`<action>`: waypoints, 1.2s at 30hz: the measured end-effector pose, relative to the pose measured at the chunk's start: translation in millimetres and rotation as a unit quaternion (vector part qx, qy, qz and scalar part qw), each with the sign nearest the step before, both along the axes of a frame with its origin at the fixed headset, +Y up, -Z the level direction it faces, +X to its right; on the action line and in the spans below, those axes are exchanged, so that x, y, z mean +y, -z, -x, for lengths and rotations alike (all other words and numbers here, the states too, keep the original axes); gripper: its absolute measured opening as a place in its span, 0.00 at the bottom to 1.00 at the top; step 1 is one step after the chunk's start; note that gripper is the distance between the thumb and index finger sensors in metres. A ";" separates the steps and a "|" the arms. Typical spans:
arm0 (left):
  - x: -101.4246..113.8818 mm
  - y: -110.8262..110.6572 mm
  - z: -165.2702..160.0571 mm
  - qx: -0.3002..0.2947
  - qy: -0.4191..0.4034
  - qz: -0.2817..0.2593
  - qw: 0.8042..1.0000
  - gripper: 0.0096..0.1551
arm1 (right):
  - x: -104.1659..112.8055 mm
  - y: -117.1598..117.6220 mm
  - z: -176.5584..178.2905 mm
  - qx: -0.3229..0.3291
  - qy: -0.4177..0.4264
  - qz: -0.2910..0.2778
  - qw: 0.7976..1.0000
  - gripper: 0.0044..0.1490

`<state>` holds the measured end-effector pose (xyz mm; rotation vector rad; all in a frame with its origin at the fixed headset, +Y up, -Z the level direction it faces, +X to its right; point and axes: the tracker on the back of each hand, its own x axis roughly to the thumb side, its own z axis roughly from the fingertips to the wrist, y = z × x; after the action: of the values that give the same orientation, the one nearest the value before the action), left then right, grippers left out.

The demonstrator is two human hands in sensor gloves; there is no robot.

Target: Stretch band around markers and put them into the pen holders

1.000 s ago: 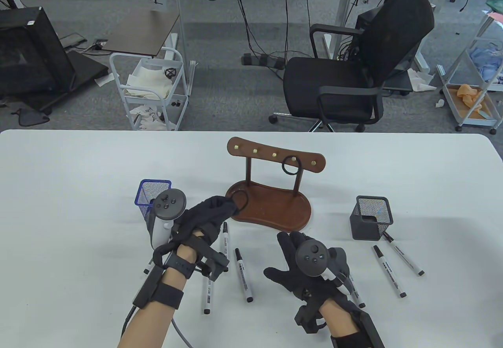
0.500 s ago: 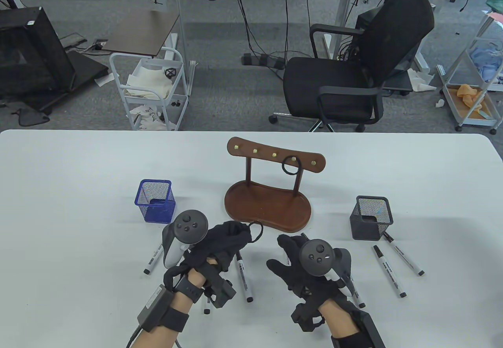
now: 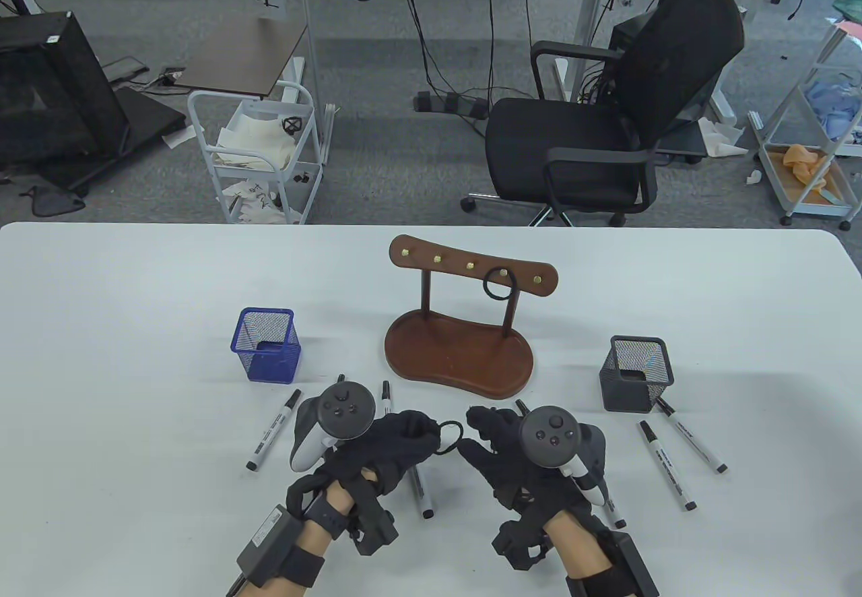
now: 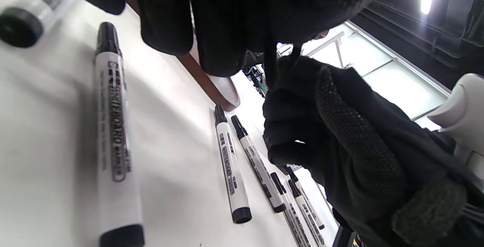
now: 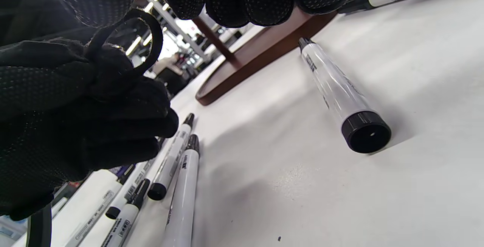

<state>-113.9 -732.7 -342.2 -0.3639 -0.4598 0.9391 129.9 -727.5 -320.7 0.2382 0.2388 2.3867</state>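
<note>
My left hand (image 3: 425,432) pinches a black band (image 3: 450,436) so that its loop stands out to the right, in front of the wooden stand (image 3: 471,371). My right hand (image 3: 475,432) sits just right of the loop with fingers loosely curled. Its thumb tip touches the loop (image 5: 153,39), and no grip shows. White markers with black caps lie around both hands: one at the left (image 3: 273,430), one under the left hand (image 3: 421,489), two at the right (image 3: 667,465). A blue mesh holder (image 3: 266,344) stands left, a black one (image 3: 636,373) right.
A second black band (image 3: 500,284) hangs on a peg of the stand's top bar. More markers lie partly hidden under my right wrist (image 3: 609,513). Beyond the table's far edge stand an office chair (image 3: 606,118) and a white cart (image 3: 259,152).
My left hand has drawn the band from the stand's tray back toward me and rightward. My right hand has shifted slightly left to meet it, and the left markers are uncovered.
</note>
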 end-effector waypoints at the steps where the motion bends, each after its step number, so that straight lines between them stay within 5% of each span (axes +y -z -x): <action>1: 0.0 -0.4 -0.3 -0.004 0.001 0.001 1.000 0.21 | -0.2 0.0 0.2 0.000 0.000 0.001 1.000 0.41; 9: 0.9 -3.2 -6.1 -0.027 -0.008 0.002 1.000 0.20 | -2.5 0.8 3.4 0.010 0.015 0.020 1.000 0.40; 23: 0.5 -1.8 -9.3 -0.039 -0.036 0.009 0.999 0.20 | -4.2 5.5 -2.0 0.024 0.119 0.068 0.990 0.25; 31: 4.6 -0.7 -3.4 0.005 -0.032 -0.025 0.999 0.20 | -8.8 9.2 -9.9 0.026 0.260 0.127 0.957 0.24; 36: 3.6 2.8 -1.0 0.015 -0.035 -0.021 0.999 0.19 | -11.7 10.0 -10.8 0.055 0.358 0.166 0.917 0.23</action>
<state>-113.0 -729.1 -345.0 -0.2973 -0.4658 0.9999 140.7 -739.1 -330.8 0.2450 0.5078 1.5775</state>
